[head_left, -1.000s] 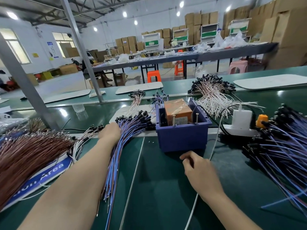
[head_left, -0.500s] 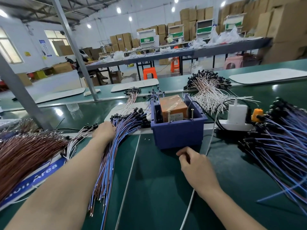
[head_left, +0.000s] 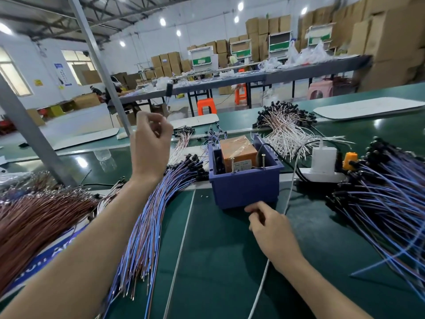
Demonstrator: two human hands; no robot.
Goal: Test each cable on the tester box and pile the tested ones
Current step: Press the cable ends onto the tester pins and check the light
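The person's left hand is held up above the green surface. Its grip is closed in a pinch on one thin cable, whose dark plug end stands above the fingertips, blurred against the room behind. I think the cable is held so high to keep it free of the others, because directly under the wrist lies a wide pile of blue cables, with all the black plugs turned toward the blue box. This box stands in the middle, within easy reach of both hands. It holds an orange tester, and two metal pins stand upright at its front edge, probably the contacts that a cable must touch. The right hand rests low, just in front of the box wall, with thumb and fingers curled together. I cannot tell whether this grip holds a wire end or nothing. A white cord runs under it toward a power strip to the right of the box. A second heap of blue cables lies at the right, brown cables at the far left and white cables behind the box. Which heap holds the tested ones I cannot tell.
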